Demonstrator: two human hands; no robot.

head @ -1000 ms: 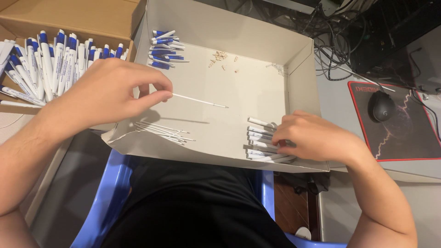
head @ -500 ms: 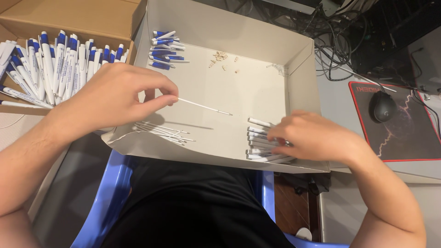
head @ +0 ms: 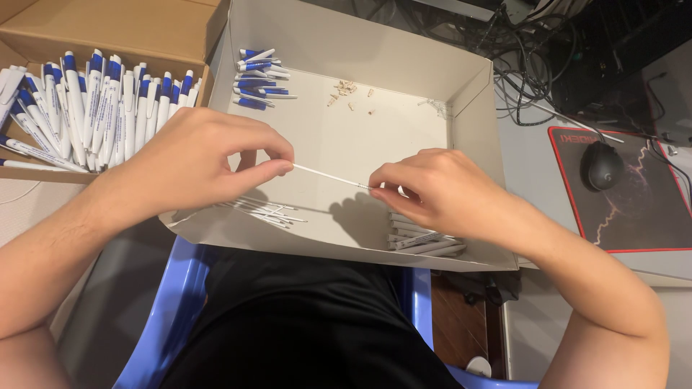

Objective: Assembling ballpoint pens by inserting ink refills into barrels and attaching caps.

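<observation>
My left hand [head: 194,162] pinching a thin white refill [head: 328,176], my right hand [head: 440,191] gripping its far tip, over the tray [head: 461,94] centre, white barrels [head: 425,241] at five o'clock

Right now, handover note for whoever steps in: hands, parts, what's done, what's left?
Left hand: pinches one end of a thin white refill, held over the shallow cardboard tray.
Right hand: fingertips at the refill's other end; whether it also has a barrel in its grip is hidden.
Parts in the tray: loose refills near the front left, white barrels front right, blue caps back left, small springs at the back.
Done: assembled blue and white pens stacked in the brown box on the left.
Left: the loose parts above.
</observation>
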